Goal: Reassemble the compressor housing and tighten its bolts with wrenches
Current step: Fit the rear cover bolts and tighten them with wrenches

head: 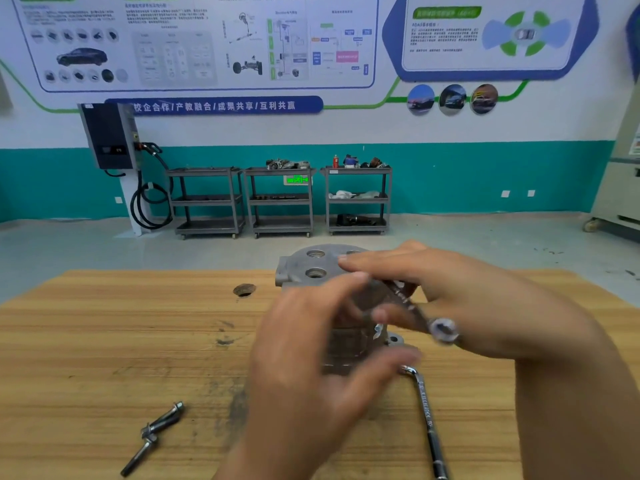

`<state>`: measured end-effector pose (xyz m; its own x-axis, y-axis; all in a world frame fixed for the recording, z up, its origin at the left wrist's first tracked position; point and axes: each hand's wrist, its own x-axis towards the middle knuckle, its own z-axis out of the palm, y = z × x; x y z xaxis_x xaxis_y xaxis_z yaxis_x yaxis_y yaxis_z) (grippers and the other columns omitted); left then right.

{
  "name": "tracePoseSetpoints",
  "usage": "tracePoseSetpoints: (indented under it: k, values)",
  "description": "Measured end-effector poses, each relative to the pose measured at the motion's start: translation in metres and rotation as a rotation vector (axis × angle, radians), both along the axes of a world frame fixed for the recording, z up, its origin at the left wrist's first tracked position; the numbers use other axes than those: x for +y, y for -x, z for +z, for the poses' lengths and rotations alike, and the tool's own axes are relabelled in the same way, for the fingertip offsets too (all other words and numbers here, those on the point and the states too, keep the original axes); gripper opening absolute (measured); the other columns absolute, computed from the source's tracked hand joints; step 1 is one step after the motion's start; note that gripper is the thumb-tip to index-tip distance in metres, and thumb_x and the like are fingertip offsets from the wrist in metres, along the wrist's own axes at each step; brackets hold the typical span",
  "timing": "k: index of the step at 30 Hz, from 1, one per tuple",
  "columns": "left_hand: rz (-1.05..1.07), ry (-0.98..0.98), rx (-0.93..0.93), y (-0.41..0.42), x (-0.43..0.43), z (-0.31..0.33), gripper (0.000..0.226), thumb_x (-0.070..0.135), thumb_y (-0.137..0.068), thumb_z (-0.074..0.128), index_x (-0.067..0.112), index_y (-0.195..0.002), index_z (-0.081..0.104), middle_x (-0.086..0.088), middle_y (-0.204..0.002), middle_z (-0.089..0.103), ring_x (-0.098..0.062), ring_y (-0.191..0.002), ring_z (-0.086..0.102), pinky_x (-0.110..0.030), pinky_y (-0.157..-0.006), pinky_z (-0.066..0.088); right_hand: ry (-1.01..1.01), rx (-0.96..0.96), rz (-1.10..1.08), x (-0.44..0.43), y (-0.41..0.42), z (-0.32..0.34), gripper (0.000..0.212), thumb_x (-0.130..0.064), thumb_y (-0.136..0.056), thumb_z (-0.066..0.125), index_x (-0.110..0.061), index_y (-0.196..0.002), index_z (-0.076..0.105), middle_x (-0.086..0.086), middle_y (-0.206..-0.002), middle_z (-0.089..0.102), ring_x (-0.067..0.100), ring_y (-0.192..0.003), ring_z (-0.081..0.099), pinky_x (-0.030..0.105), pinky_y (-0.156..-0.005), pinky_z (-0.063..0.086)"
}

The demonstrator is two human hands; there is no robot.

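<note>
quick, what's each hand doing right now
Left hand: open, fingers spread at the compressor housing; contact unclear.
Right hand: closed on a ring wrench.

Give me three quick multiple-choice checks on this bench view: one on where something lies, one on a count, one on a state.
1. Where do the loose bolts lie, as the camera sees it?
A. Near left of the wooden table
B. On top of the housing
C. On the floor

2. How many grey carts stand against the far wall?
A. One
B. Three
C. Five

3. What is the state of the L-shaped wrench?
A. Held in the left hand
B. Fitted on a bolt
C. Lying on the table, untouched

Answers:
1 A: the bolts sit near the front left edge, apart from the compressor housing.
2 B: three shelved carts show side by side.
3 C: it rests on the wood, while the right hand holds another wrench and the left hand is on the housing.
</note>
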<state>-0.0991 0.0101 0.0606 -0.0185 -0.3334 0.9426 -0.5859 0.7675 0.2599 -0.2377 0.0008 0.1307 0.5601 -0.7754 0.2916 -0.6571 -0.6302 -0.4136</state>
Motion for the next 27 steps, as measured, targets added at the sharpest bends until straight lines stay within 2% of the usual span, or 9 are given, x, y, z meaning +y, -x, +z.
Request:
tracePoseSetpoints:
  k: [1, 2, 6, 9, 11, 13, 17, 22, 27]
  values:
    - [-0.004, 0.019, -0.059, 0.006, 0.002, 0.006, 0.047, 0.062, -0.082, 0.052, 0.027, -0.113, 0.053, 0.017, -0.088, 0.054, -0.003, -0.078, 0.053, -0.018, -0.071, 0.042, 0.130, 0.045, 0.037, -0.003, 0.004, 0.016, 0.056, -0.018, -0.086, 0.061, -0.046, -0.131, 0.044, -0.045, -0.092, 0.045, -0.009, -0.103, 0.038, 0.008, -0.088, 0.033]
    - [-0.011, 0.055, -0.092, 0.011, 0.005, 0.008, 0.043, 0.058, -0.082, 0.055, 0.022, -0.106, 0.059, 0.015, -0.082, 0.055, -0.005, -0.072, 0.053, -0.019, -0.067, 0.043, -0.018, 0.057, 0.060, -0.008, 0.006, 0.005, 0.060, -0.013, -0.086, 0.059, -0.044, -0.134, 0.043, -0.042, -0.090, 0.043, -0.011, -0.098, 0.037, 0.008, -0.087, 0.033]
    - [-0.010, 0.145, -0.092, 0.016, 0.004, 0.006, 0.035, 0.039, -0.087, 0.058, 0.009, -0.072, 0.069, 0.003, -0.066, 0.063, -0.009, -0.062, 0.054, -0.022, -0.059, 0.044, -0.063, 0.094, 0.137, -0.015, 0.018, 0.000, 0.069, -0.023, -0.081, 0.068, -0.053, -0.134, 0.037, -0.039, -0.098, 0.044, -0.025, -0.093, 0.042, 0.000, -0.080, 0.035]
    - [-0.066, 0.121, 0.028, 0.006, 0.002, -0.003, 0.030, 0.038, -0.090, 0.055, 0.014, -0.076, 0.067, 0.009, -0.074, 0.065, -0.005, -0.068, 0.058, -0.017, -0.061, 0.044, -0.069, -0.237, 0.076, -0.033, 0.033, -0.004, 0.065, -0.015, -0.088, 0.058, -0.063, -0.128, 0.038, -0.023, -0.124, 0.051, -0.002, -0.101, 0.059, 0.023, -0.085, 0.052]
    - [-0.094, 0.078, 0.120, 0.000, -0.001, -0.008, 0.026, 0.044, -0.092, 0.052, 0.022, -0.084, 0.063, 0.012, -0.081, 0.063, 0.002, -0.073, 0.059, -0.012, -0.064, 0.043, 0.083, -0.540, -0.144, -0.056, 0.033, -0.015, 0.054, -0.006, -0.092, 0.047, -0.049, -0.126, 0.050, -0.020, -0.130, 0.051, 0.003, -0.097, 0.060, 0.029, -0.086, 0.053]
    - [-0.141, 0.016, 0.237, -0.005, -0.004, -0.011, 0.026, 0.049, -0.091, 0.050, 0.026, -0.090, 0.062, 0.012, -0.082, 0.064, 0.001, -0.072, 0.060, -0.013, -0.063, 0.043, 0.094, -0.698, -0.308, -0.073, 0.019, -0.028, 0.035, -0.016, -0.097, 0.045, -0.034, -0.125, 0.055, -0.015, -0.125, 0.056, -0.004, -0.097, 0.056, 0.022, -0.084, 0.048]
    - [-0.164, -0.095, 0.413, -0.016, -0.011, -0.012, 0.027, 0.056, -0.091, 0.043, 0.039, -0.086, 0.063, 0.018, -0.084, 0.065, 0.003, -0.071, 0.058, -0.008, -0.061, 0.043, -0.288, -0.690, -0.324, -0.095, 0.006, -0.055, 0.033, -0.034, -0.100, 0.037, -0.024, -0.107, 0.068, -0.002, -0.099, 0.071, 0.014, -0.091, 0.063, 0.028, -0.069, 0.047]
    - [-0.082, -0.417, 0.722, -0.037, -0.033, 0.000, 0.036, 0.060, -0.086, 0.045, 0.033, -0.076, 0.066, 0.022, -0.078, 0.068, 0.009, -0.074, 0.061, -0.016, -0.066, 0.046, -0.252, -0.723, -0.267, -0.094, 0.006, -0.055, 0.037, -0.030, -0.101, 0.035, -0.032, -0.091, 0.070, -0.005, -0.082, 0.074, 0.006, -0.071, 0.066, 0.018, -0.053, 0.046]
    - [-0.007, -0.672, 0.729, -0.062, -0.072, 0.026, 0.016, 0.035, -0.091, 0.057, 0.021, -0.094, 0.065, 0.010, -0.073, 0.068, -0.004, -0.074, 0.063, -0.021, -0.058, 0.040, -0.229, -0.721, -0.242, -0.090, 0.000, -0.052, 0.039, -0.028, -0.101, 0.034, -0.035, -0.087, 0.069, -0.010, -0.081, 0.072, 0.000, -0.070, 0.064, 0.013, -0.052, 0.045]
